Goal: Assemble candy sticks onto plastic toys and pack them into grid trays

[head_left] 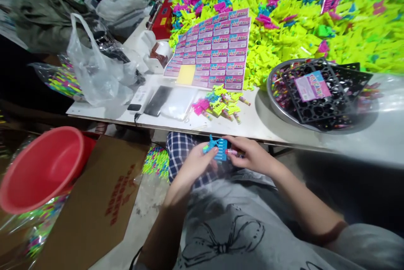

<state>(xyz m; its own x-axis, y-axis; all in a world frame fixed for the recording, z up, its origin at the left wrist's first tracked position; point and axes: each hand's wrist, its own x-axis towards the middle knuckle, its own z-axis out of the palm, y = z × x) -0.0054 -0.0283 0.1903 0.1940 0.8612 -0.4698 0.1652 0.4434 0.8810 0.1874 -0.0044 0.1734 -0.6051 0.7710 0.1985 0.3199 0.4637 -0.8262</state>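
My left hand (200,158) is closed on a blue plastic toy (221,151) with a ribbed panel, held above my lap. A small wrapped candy tube (232,152) is pinched in my right hand (251,154), its end against the toy's right side. Whether the tube is inside the toy or only touching it, I cannot tell. In front of both hands, at the table's edge, lies a small heap of yellow and pink plastic toys (219,104) with several candy tubes (227,115) among them.
Behind stands a "Toy Candy" label sheet (217,51) against a big mound of yellow toys (277,38). At right, a metal bowl (271,89) holds candy tubes and black trays (318,112). Plastic bags (97,72) lie left; a red tub (41,169) and carton (104,177) are below.
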